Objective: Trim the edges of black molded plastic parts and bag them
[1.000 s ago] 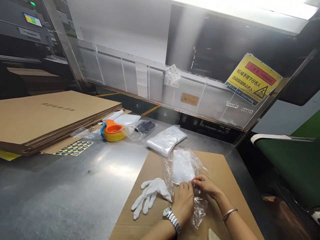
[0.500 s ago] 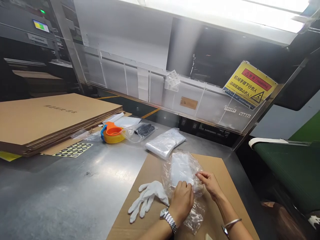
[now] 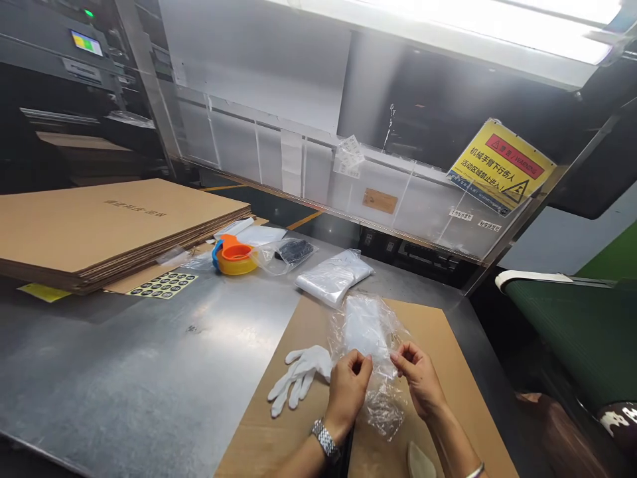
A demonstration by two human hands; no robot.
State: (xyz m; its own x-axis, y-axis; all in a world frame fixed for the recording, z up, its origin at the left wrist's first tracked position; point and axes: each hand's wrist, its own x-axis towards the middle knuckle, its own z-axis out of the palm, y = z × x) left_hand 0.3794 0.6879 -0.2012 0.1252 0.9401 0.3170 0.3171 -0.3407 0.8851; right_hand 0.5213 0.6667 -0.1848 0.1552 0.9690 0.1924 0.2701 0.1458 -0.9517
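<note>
Pinching, left hand (image 3: 347, 392): thumb and finger closed on the film of a clear bag (image 3: 385, 413), at the near end of a white packet (image 3: 363, 322); a metal watch (image 3: 326, 438) circles the wrist.
Right hand (image 3: 423, 384): just apart from the other, its fingers pinched on the same film, toward the bag's right side.
White packet: lying under the clear film beyond both hands; from where I stand, I can't tell if it sits wholly inside.
Cardboard sheet (image 3: 430, 335): beneath the bag, flat on the metal surface (image 3: 149, 378).
White glove (image 3: 302, 373): on the cardboard, left of the left hand.
White package (image 3: 331, 275): just behind the clear bag.
Farther left: a yellow tape roll (image 3: 237, 265) with an orange core, a sheet of round stickers (image 3: 164, 285) and a tall cardboard stack (image 3: 124, 216).
Warning sign (image 3: 502, 166): yellow, hung tilted on the panel at upper right.
</note>
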